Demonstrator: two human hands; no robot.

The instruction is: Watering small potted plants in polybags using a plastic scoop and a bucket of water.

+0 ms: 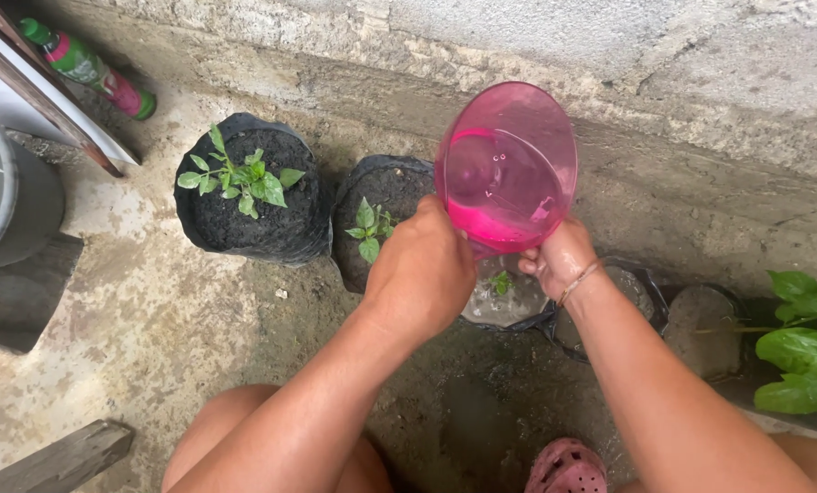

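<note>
A translucent pink plastic cup [509,160] with a little water in it is tilted over a black grow bag [504,306] that holds a tiny seedling in pooled water. My left hand [422,269] grips the cup's near side from the left. My right hand [559,260], wet and with a thin bracelet at the wrist, holds the cup's bottom edge. Left of them stand two more black grow bags of dark soil: a larger green seedling [240,178] grows in one, a small seedling [370,228] in the other.
A rough concrete wall [664,82] runs behind the bags. Two more wet grow bags [701,319] and a leafy plant [806,338] lie at right. A green and pink bottle [84,68], a grey bucket [7,196] and boards are at left. A pink sandal [568,467] sits below.
</note>
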